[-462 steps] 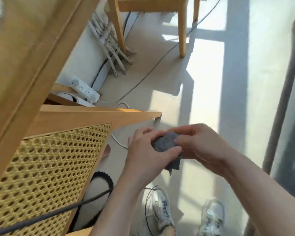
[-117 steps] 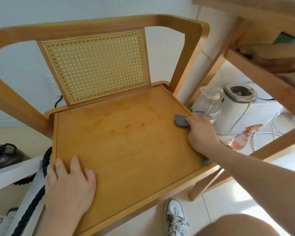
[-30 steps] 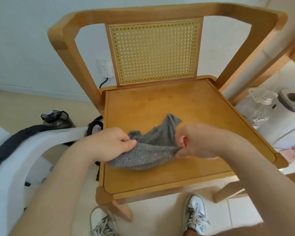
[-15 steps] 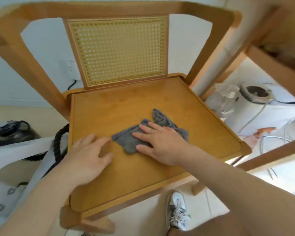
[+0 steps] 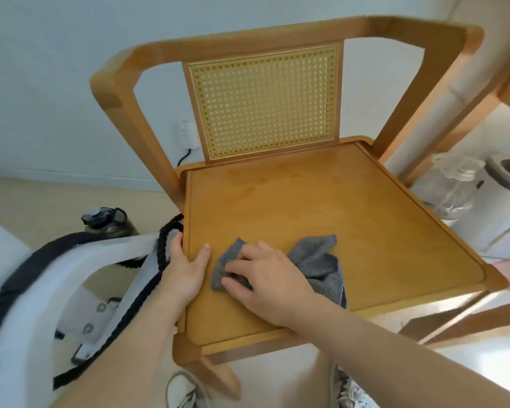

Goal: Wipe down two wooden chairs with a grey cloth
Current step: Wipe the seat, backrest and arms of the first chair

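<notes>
Head view, looking down on wooden chair (image 5: 321, 207), seat facing viewer, cane back panel (image 5: 265, 104) at far edge.

(a) R hand (image 5: 265, 278): palm-down, forearm entering from lower right across seat's front edge. Fingers (image 5: 233, 265) straight and spread, pointing toward seat's left edge, pressing flat on grey cloth (image 5: 318, 260). No pinch, no curl round fabric.

(b) Grey cloth: crumpled, lying on seat near front edge, left of centre; one end poking out past fingertips, bunched rest showing beyond back of R hand, toward seat's right edge.

(c) L hand (image 5: 186, 269): heel and palm on seat's left edge, close to front-left corner, just beside cloth but apart from it. Thumb (image 5: 205, 251) splayed onto seat surface; one finger straight along outside of rim, touching black cord; remaining fingers hidden. Holding nothing.

(d) Surroundings: white padded frame w/ black cord (image 5: 71, 275) against chair's left side; dark bottle (image 5: 106, 220) on floor behind it; wall socket (image 5: 187, 135) w/ plug, seen through gap left of back panel; clear plastic bottle (image 5: 454, 187) and white appliance (image 5: 507, 201) on floor beyond seat's right edge; white shoes (image 5: 183, 390) below front edge.
</notes>
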The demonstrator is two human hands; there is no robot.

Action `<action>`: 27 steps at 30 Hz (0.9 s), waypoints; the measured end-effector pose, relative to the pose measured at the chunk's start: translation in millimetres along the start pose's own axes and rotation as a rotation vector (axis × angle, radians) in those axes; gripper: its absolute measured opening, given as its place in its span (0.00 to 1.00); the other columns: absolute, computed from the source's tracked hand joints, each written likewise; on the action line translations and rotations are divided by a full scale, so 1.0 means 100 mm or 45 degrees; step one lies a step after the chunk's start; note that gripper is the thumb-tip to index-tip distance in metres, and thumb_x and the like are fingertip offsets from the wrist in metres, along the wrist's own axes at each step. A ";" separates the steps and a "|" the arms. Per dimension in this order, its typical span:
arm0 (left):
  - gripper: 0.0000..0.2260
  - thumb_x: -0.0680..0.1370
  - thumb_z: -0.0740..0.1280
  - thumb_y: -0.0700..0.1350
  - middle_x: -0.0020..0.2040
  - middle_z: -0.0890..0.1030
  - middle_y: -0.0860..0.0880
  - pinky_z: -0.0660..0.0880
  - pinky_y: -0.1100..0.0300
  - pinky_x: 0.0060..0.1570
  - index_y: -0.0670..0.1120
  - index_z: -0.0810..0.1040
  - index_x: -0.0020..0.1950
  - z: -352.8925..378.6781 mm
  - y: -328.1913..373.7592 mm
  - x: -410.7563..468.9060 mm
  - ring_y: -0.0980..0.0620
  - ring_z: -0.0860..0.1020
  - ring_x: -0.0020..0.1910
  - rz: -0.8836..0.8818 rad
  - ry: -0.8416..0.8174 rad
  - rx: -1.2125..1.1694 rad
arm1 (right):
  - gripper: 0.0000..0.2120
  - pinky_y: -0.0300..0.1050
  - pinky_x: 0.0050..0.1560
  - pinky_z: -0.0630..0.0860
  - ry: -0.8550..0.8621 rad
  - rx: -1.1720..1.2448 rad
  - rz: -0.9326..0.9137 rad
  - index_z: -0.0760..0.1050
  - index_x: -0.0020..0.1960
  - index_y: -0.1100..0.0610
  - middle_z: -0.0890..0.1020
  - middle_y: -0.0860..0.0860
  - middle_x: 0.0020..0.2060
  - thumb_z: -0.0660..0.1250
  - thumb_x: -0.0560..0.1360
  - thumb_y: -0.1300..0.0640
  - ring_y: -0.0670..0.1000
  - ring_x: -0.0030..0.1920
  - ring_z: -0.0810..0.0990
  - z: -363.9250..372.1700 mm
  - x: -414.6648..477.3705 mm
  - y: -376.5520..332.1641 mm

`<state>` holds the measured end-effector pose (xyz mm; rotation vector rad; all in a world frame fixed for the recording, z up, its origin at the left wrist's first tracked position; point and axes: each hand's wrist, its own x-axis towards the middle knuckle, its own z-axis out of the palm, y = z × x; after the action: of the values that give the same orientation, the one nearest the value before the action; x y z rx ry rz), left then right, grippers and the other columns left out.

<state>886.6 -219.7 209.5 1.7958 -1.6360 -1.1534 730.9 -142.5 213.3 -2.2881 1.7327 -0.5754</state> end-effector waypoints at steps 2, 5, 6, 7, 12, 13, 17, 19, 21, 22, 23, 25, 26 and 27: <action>0.34 0.76 0.62 0.63 0.72 0.69 0.50 0.69 0.45 0.66 0.54 0.53 0.78 -0.01 -0.05 -0.04 0.45 0.71 0.66 0.023 -0.037 -0.061 | 0.20 0.49 0.53 0.64 -0.110 -0.124 -0.044 0.72 0.66 0.45 0.71 0.44 0.63 0.49 0.81 0.42 0.49 0.63 0.65 0.00 -0.08 0.04; 0.35 0.77 0.61 0.63 0.69 0.69 0.54 0.69 0.46 0.66 0.56 0.49 0.78 0.02 -0.10 -0.18 0.47 0.72 0.65 0.015 -0.095 -0.152 | 0.32 0.53 0.66 0.60 -0.194 -0.448 0.089 0.58 0.76 0.46 0.59 0.43 0.76 0.32 0.76 0.41 0.50 0.75 0.56 -0.30 -0.29 0.58; 0.35 0.77 0.61 0.63 0.69 0.69 0.54 0.70 0.46 0.66 0.57 0.47 0.78 0.05 -0.13 -0.21 0.48 0.72 0.65 0.024 -0.110 -0.168 | 0.34 0.53 0.69 0.57 -0.186 -0.540 0.262 0.55 0.77 0.46 0.56 0.43 0.77 0.30 0.75 0.41 0.50 0.77 0.53 -0.44 -0.37 0.84; 0.35 0.77 0.60 0.63 0.69 0.69 0.54 0.70 0.47 0.65 0.58 0.47 0.78 0.07 -0.16 -0.23 0.49 0.73 0.64 0.036 -0.119 -0.160 | 0.33 0.53 0.71 0.54 -0.191 -0.576 0.472 0.55 0.77 0.47 0.54 0.43 0.77 0.31 0.77 0.42 0.50 0.77 0.50 -0.58 -0.45 1.08; 0.31 0.79 0.52 0.63 0.67 0.72 0.50 0.75 0.51 0.56 0.51 0.49 0.78 0.13 -0.22 -0.22 0.46 0.76 0.58 0.141 0.054 0.356 | 0.25 0.50 0.76 0.52 -0.200 -0.362 0.552 0.53 0.78 0.56 0.51 0.50 0.78 0.47 0.83 0.50 0.49 0.78 0.44 -0.59 -0.35 1.25; 0.30 0.80 0.51 0.62 0.69 0.70 0.47 0.74 0.50 0.57 0.48 0.50 0.77 0.16 -0.19 -0.20 0.45 0.74 0.61 0.206 0.152 0.510 | 0.25 0.49 0.76 0.51 -0.219 -0.342 0.443 0.52 0.78 0.57 0.51 0.51 0.78 0.48 0.83 0.51 0.50 0.78 0.44 -0.47 -0.25 1.09; 0.27 0.81 0.50 0.58 0.72 0.62 0.42 0.71 0.48 0.59 0.48 0.53 0.77 0.25 -0.01 -0.05 0.42 0.66 0.68 0.284 0.278 0.815 | 0.24 0.51 0.76 0.48 -0.279 -0.268 0.108 0.53 0.78 0.56 0.52 0.50 0.78 0.49 0.82 0.54 0.48 0.78 0.47 -0.11 0.13 0.39; 0.26 0.80 0.51 0.57 0.72 0.62 0.40 0.70 0.47 0.58 0.48 0.55 0.75 0.26 0.06 0.05 0.41 0.65 0.68 0.248 0.281 0.853 | 0.23 0.56 0.75 0.49 -0.259 -0.277 0.090 0.56 0.77 0.52 0.55 0.46 0.78 0.49 0.82 0.52 0.46 0.77 0.50 -0.08 0.25 0.28; 0.25 0.80 0.51 0.58 0.71 0.62 0.40 0.70 0.47 0.54 0.49 0.55 0.75 0.26 0.09 0.14 0.40 0.67 0.66 0.216 0.266 0.827 | 0.23 0.58 0.73 0.52 -0.207 -0.294 0.207 0.59 0.75 0.46 0.59 0.42 0.76 0.49 0.81 0.45 0.44 0.76 0.54 -0.20 0.24 0.46; 0.25 0.80 0.51 0.58 0.71 0.61 0.41 0.70 0.48 0.52 0.50 0.54 0.75 0.25 0.09 0.16 0.39 0.68 0.65 0.198 0.252 0.797 | 0.23 0.58 0.73 0.53 -0.190 -0.300 0.311 0.60 0.74 0.44 0.60 0.40 0.75 0.49 0.81 0.42 0.44 0.76 0.55 -0.30 0.18 0.63; 0.25 0.80 0.50 0.58 0.72 0.61 0.41 0.70 0.49 0.51 0.51 0.54 0.75 0.24 0.08 0.18 0.39 0.70 0.63 0.187 0.241 0.759 | 0.23 0.58 0.72 0.54 -0.186 -0.301 0.442 0.60 0.74 0.42 0.60 0.39 0.75 0.49 0.80 0.40 0.45 0.76 0.56 -0.43 0.09 0.84; 0.23 0.81 0.50 0.57 0.73 0.60 0.40 0.70 0.47 0.52 0.52 0.55 0.75 0.22 0.06 0.17 0.38 0.71 0.62 0.180 0.243 0.699 | 0.23 0.61 0.71 0.53 -0.190 -0.275 0.752 0.61 0.73 0.40 0.60 0.38 0.75 0.46 0.80 0.38 0.47 0.76 0.54 -0.74 -0.20 1.25; 0.23 0.81 0.50 0.56 0.72 0.61 0.40 0.70 0.46 0.53 0.52 0.56 0.75 0.21 0.06 0.16 0.37 0.71 0.62 0.182 0.250 0.684 | 0.23 0.61 0.72 0.53 -0.154 -0.241 0.895 0.61 0.73 0.40 0.60 0.39 0.75 0.45 0.80 0.38 0.49 0.76 0.54 -0.89 -0.38 1.39; 0.22 0.81 0.51 0.56 0.72 0.62 0.39 0.70 0.45 0.53 0.52 0.57 0.74 0.21 0.07 0.13 0.36 0.71 0.61 0.185 0.253 0.674 | 0.23 0.59 0.72 0.54 -0.087 -0.192 1.009 0.62 0.73 0.42 0.62 0.43 0.75 0.44 0.81 0.39 0.51 0.76 0.55 -0.99 -0.54 1.49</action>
<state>864.6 -229.6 199.5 1.9730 -2.0345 -0.4809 546.1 -126.8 233.6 -1.4529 2.4648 -0.2012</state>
